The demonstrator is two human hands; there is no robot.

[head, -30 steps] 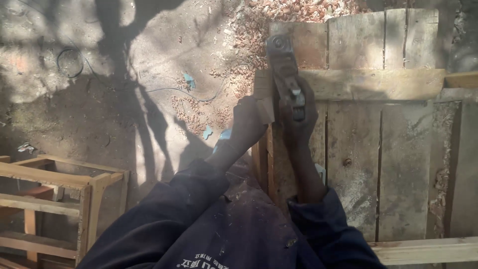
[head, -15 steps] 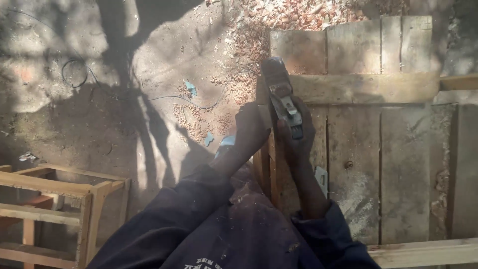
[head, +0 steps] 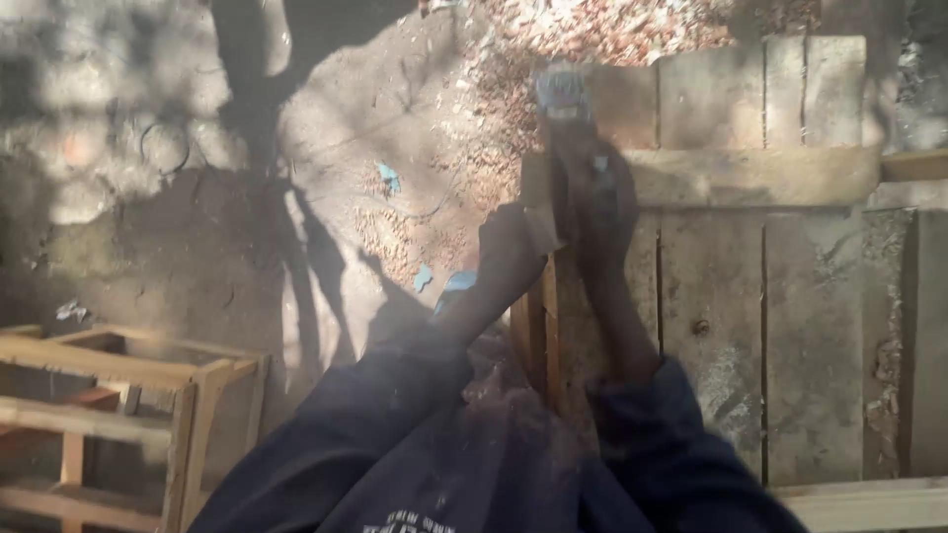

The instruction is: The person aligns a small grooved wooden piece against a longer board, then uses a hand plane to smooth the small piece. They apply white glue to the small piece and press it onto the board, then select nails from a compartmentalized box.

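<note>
A: Hand plane (head: pixel 565 99): located upper centre of the frame, on the narrow wooden workpiece (head: pixel 541 296) that runs up the middle. Describe the surroundings, largest item first.

B: Largest: bare dirt ground (head: pixel 197 227), left half of the frame, scattered with wood shavings (head: pixel 592 25) near the top. Next: the plank surface (head: pixel 790 296), right half, grey weathered boards with a pale cross-batten (head: pixel 770 176) over them. Next: a light wooden frame (head: pixel 109 395), lower left. Smallest: blue scraps (head: pixel 390 178) on the dirt.

A: State of each hand?

B: Right hand (head: pixel 592 192): wrapped around the rear of the plane, arm stretched forward. The frame is motion-blurred, so individual fingers cannot be resolved. Left hand (head: pixel 513 242): closed on the left edge of the workpiece, below and to the left of the plane, apart from it.

A: Position of the plane relative to the hands?

B: The body of the tool projects beyond the right hand toward the top of the frame; the left hand sits well behind it.

A: Handling characteristics?

B: Judged, not observed: a rigid metal-and-wood tool, fairly heavy for its size, not fragile. Hold at the rear handle, with the front knob as the second grip point. Keep fingers off the sole, where the blade edge is exposed. The workpiece is stiff, stands on edge, and is likely to tip unless steadied.
</note>
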